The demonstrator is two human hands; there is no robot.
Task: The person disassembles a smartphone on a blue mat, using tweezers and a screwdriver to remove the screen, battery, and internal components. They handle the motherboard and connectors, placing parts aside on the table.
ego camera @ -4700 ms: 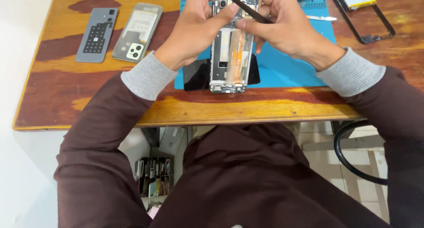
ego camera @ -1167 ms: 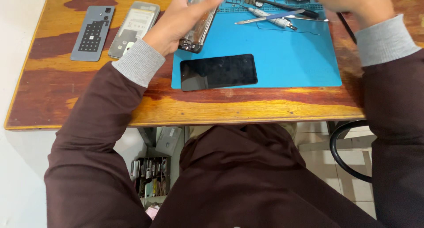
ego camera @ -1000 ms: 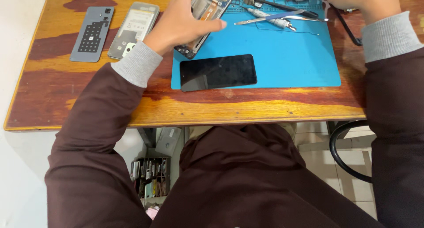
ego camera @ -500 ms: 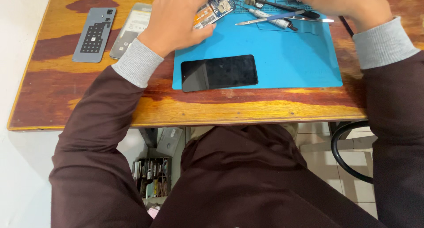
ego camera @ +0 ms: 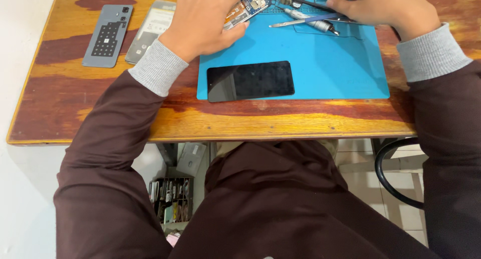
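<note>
While I look down over my sleeves, this is how things lie.

Left hand: my left hand lies palm down at the far left corner of the blue mat, fingers curled over the opened phone body, pressing it onto the mat.

Opened phone body: tilted, its far right end pokes out from under my fingers, showing circuit parts in orange and silver; the rest is hidden beneath my palm.

Right hand: my right hand rests at the far right of the mat, fingers bent down onto the tools there; whether they pinch one or only touch I cannot tell.

Tools: a slim blue-handled screwdriver lies across the far part of the mat, between my two hands, with dark tweezers just beyond it.

Black screen panel: the black screen panel lies flat at the near left of the mat, glass up, well apart from both hands.

Desk: the wooden desk carries the mat; left of my left wrist lie a grey back cover and, just beside it, a pale back cover, partly under my cuff.

Under the desk: a small rack of oddments stands on the floor on the left.
</note>
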